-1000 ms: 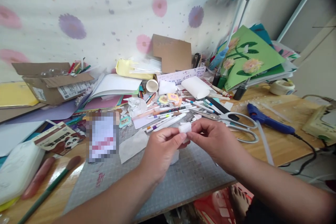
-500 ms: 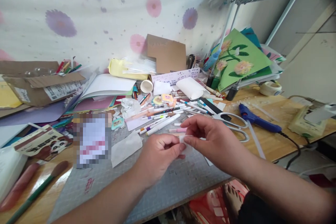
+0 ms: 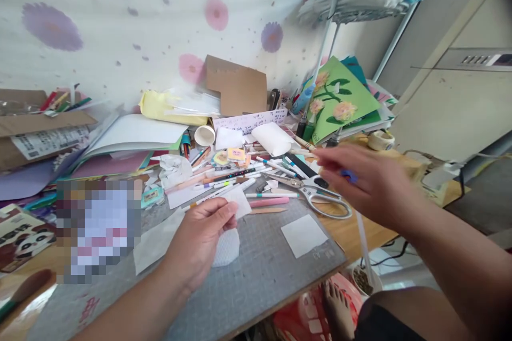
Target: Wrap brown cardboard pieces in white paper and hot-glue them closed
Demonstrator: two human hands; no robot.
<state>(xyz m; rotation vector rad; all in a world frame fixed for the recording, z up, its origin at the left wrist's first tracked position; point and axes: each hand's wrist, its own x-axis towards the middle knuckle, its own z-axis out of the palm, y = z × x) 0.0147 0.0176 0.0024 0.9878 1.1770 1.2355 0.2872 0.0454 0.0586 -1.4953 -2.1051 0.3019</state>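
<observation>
My left hand (image 3: 208, 224) is closed, pinching a small white piece of paper (image 3: 241, 203) between thumb and fingertips. Just below it shows a white dimpled piece (image 3: 226, 248); whether the hand also holds this I cannot tell. My right hand (image 3: 356, 176), somewhat blurred, is raised over the right side of the desk with fingers stretched and thumb apart. Behind it a bit of the blue glue gun (image 3: 349, 176) peeks out, the rest being covered by the hand. Silver scissors (image 3: 316, 194) lie to the left of that hand. A white square of paper (image 3: 304, 235) rests on the grey cutting mat (image 3: 272, 272).
Several pens and markers (image 3: 236, 176) crowd the middle of the desk. A pink stick (image 3: 269, 202) lies beside them. Stacked paper (image 3: 136, 133) and a cardboard box (image 3: 44, 133) stand left. At the right are a green flower picture (image 3: 340, 96) and a tape roll (image 3: 380, 140).
My hands have separated: the right moved right and up toward the glue gun, while the left keeps the small white paper. The view has turned right, and the white square is uncovered.
</observation>
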